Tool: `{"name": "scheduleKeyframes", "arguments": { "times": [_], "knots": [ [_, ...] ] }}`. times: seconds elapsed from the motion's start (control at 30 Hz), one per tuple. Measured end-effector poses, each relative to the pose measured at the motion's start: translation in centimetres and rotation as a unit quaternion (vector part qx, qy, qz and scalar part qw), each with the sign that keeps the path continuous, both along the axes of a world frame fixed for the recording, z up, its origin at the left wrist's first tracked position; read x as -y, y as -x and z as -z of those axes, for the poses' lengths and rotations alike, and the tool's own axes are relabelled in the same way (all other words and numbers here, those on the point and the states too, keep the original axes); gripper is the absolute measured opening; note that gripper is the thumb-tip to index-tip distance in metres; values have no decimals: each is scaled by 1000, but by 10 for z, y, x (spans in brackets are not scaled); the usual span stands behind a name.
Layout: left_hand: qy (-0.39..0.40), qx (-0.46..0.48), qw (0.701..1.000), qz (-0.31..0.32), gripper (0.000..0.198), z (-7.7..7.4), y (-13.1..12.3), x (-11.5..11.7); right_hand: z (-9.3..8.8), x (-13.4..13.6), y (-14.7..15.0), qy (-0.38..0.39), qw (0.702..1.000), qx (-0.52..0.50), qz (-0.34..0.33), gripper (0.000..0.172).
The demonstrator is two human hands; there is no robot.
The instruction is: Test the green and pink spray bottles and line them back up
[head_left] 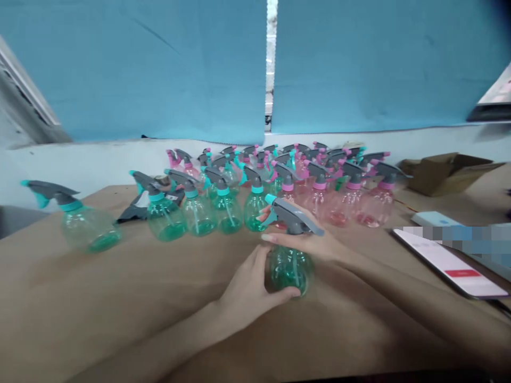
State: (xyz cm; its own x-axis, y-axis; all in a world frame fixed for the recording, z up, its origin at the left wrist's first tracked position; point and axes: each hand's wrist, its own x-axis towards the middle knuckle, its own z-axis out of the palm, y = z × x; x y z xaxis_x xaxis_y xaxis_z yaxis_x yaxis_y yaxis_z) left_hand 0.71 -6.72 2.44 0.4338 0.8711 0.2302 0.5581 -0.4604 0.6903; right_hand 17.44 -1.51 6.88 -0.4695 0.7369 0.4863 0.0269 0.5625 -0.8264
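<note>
A green spray bottle [290, 268] with a grey trigger head and turquoise nozzle is held over the near middle of the table. My left hand [249, 290] grips its round body from the left, thumb across the lower front. Around the neck, just under the trigger head, my right hand [307, 242] is wrapped; part of its fingers lies hidden behind the bottle. The nozzle points to the left. Behind it stands another green spray bottle [255, 210], with a pink spray bottle [347, 205] farther right.
Several more spray bottles, green and pink, crowd the back of the table [131, 303]. One green bottle [90, 229] stands apart at left. A black packet [133, 210] lies behind. At right are a lit phone [447, 263] and an open cardboard box [439, 173].
</note>
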Motion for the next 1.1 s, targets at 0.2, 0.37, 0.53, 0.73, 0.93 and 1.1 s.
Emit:
{"name": "scheduleKeyframes", "arguments": {
  "times": [0.2, 0.37, 0.53, 0.73, 0.93, 1.1],
  "knots": [
    [-33, 12, 999, 17, 76, 13, -26, -26, 13, -15, -28, 11, 999, -34, 29, 29],
    [-67, -62, 995, 36, 82, 18, -16, -37, 14, -24, -31, -26, 997, -15, 67, 21],
    [-94, -161, 982, 27, 76, 23, 9, -47, 9, -30, -28, -51, 995, -11, 88, 8],
    [-132, -227, 965, 29, 61, 27, 22, -54, 2, -26, -30, -36, 997, 15, 71, 12],
    [-147, -255, 955, 27, 58, 28, 21, -53, 14, -35, -25, -9, 998, 0, 64, 22],
    [-159, -263, 951, 34, 54, 29, 22, -54, 22, -37, -21, 20, 998, -40, 47, 33]
  ]
}}
